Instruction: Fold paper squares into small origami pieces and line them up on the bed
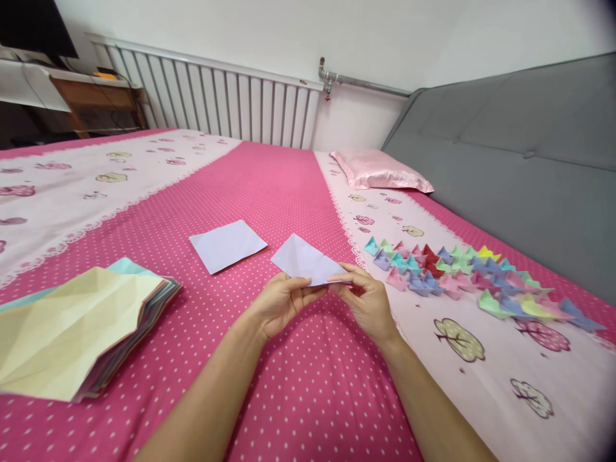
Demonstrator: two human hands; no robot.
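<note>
A pale lilac sheet folded into a triangle [304, 259] is held just above the pink dotted bedsheet [269, 192]. My left hand [282, 301] pinches its near left edge with thumb and fingers closed. My right hand [366, 298] pinches the right corner the same way. A second lilac sheet [227, 245], creased and flat, lies on the bed a little to the left and beyond the hands.
A thick stack of creased coloured paper [81, 327], cream sheet on top, lies at the left. Several small folded paper boats [462, 276] in many colours are lined up at the right. Behind are a pink pillow [380, 170], a grey headboard [520, 160] and a white radiator [212, 96].
</note>
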